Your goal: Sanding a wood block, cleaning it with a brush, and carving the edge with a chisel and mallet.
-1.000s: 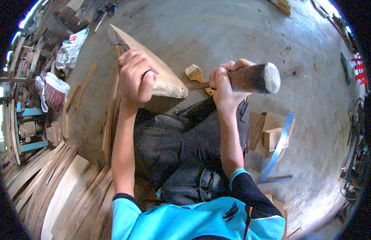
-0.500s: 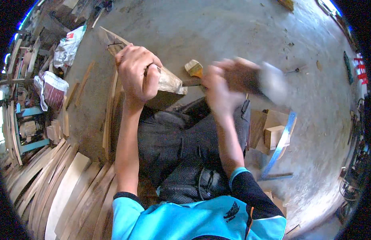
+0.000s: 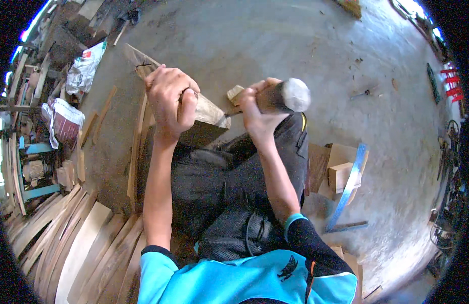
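My left hand (image 3: 171,96) is closed over a long piece of wood (image 3: 212,112) that slants from the upper left down toward my lap. Its fingers are wrapped and its thumb is bent; a small dark bit shows between thumb and forefinger, too hidden to name. To the right, my right hand (image 3: 257,114) grips a mallet (image 3: 295,95) with a thick dark head and a pale, worn round face turned up toward me. The mallet's narrow handle pokes out left of the fist, by the wood's near end. Partly hidden behind this hand lies a pale-bristled brush (image 3: 235,93).
Curved wooden slats (image 3: 87,243) are stacked at lower left, with sacks (image 3: 86,68) and scrap timber beyond. Right of my legs are wooden blocks (image 3: 340,176) and a blue strip (image 3: 347,190). A thin dark tool (image 3: 363,94) lies on the concrete floor (image 3: 315,45).
My right hand has swung the mallet leftward, closer to my left hand, and its blur is gone. My left hand keeps its hold on the wood, almost unmoved.
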A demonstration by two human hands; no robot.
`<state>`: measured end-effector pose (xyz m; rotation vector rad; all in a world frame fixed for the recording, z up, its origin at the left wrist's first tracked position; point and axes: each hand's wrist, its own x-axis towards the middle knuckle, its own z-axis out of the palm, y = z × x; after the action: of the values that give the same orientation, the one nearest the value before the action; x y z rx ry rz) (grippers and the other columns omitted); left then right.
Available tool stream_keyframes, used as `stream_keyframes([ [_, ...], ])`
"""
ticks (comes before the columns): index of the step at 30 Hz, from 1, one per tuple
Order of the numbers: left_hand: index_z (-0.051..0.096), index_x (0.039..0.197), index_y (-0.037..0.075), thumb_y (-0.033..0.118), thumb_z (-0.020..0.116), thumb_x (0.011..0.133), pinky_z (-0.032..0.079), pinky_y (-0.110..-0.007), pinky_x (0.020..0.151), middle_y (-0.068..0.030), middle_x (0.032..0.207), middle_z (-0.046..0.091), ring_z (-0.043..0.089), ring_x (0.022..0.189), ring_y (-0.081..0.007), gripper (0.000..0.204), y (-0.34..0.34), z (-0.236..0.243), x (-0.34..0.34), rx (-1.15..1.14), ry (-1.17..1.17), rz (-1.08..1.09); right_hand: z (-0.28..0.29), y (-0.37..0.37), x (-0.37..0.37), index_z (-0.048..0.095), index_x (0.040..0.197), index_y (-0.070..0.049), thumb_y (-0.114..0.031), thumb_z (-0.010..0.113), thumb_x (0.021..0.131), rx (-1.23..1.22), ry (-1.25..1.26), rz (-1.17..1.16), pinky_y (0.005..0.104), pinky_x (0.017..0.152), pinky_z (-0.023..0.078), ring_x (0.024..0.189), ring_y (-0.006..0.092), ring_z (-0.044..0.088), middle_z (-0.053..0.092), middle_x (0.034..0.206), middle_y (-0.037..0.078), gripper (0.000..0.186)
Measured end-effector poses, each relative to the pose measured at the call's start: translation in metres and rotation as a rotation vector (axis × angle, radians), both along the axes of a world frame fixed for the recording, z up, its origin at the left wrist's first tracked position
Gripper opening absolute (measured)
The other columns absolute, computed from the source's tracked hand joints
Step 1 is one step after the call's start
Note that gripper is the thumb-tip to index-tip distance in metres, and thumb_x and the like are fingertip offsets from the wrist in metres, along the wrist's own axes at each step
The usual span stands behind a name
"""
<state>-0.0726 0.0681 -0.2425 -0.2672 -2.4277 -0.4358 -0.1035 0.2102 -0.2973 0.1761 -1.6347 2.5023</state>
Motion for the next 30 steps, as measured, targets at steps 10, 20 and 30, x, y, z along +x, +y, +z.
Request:
stream_keyframes([
  [10, 0.047, 0.052, 0.009, 0.017, 0.04, 0.06, 0.03, -0.036, 0.081, -0.0058, 0.054, 0.046, 0.048, 0.06, -0.0227, 0.013, -0.001, 0.004, 0.002, -0.025, 0.021, -0.015, -0.007, -0.003, -0.007, 0.039, 0.095, -0.003, 0.009, 0.05, 0.067, -0.047, 0.195, -0.035, 0.0241, 0.046, 0.042, 0.053, 0.0115, 0.049, 0.049, 0.073, 0.005, 0.032],
  [20, 0.045, 0.05, 0.008, 0.014, 0.04, 0.06, 0.033, -0.035, 0.075, -0.0059, 0.052, 0.044, 0.047, 0.059, -0.0228, 0.013, -0.002, 0.004, 0.003, -0.043, 0.049, -0.003, -0.012, 0.004, -0.008, 0.048, 0.085, -0.004, 0.003, 0.058, 0.064, -0.156, 0.067, 0.079, 0.0178, 0.052, 0.04, 0.058, 0.0056, 0.048, 0.051, 0.07, 0.001, 0.024],
  [30, 0.044, 0.049, 0.006, 0.012, 0.039, 0.058, 0.033, -0.033, 0.063, -0.0078, 0.052, 0.043, 0.044, 0.054, -0.0232, 0.012, 0.005, 0.007, 0.005, -0.028, 0.114, -0.062, -0.012, 0.005, -0.003, 0.042, 0.099, -0.001, 0.003, 0.057, 0.065, -0.067, 0.012, -0.038, 0.023, 0.062, 0.043, 0.069, 0.0107, 0.051, 0.052, 0.078, 0.006, 0.037],
])
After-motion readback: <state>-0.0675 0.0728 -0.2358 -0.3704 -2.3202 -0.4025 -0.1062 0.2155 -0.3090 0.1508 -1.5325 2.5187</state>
